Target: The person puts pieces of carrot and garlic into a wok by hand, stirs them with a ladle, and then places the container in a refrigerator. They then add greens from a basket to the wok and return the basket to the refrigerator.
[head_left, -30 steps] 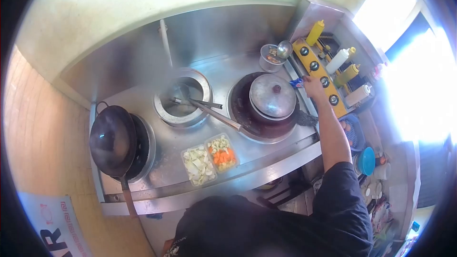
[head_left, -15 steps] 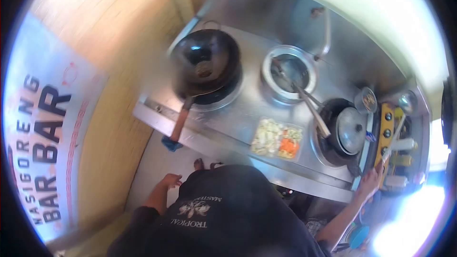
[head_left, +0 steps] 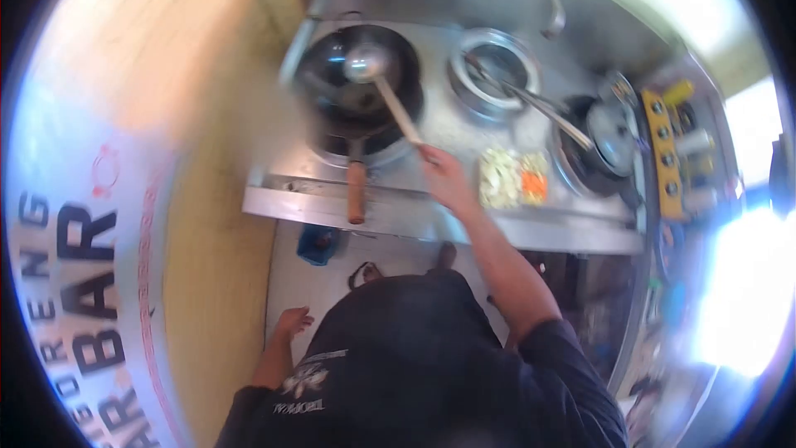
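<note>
My right hand is closed around the wooden handle of a metal ladle. The ladle's bowl is over the black wok on the left burner; whether it touches the wok cannot be told. The wok's wooden handle points toward me, with neither hand on it. My left hand hangs low beside my body, holding nothing, its fingers loosely apart. Just right of my right hand lies a clear tray of chopped vegetables, pale pieces on one side and orange ones on the other.
Behind the tray stands a metal pot with a long-handled utensil resting across it. A dark pot with a grey lid sits to the right, near a yellow rack of bottles. A tap projects from the back wall.
My right hand has swung left from the rack side, bringing the ladle over the wok. My left hand stays low at my side. The head view has turned and shifted.
</note>
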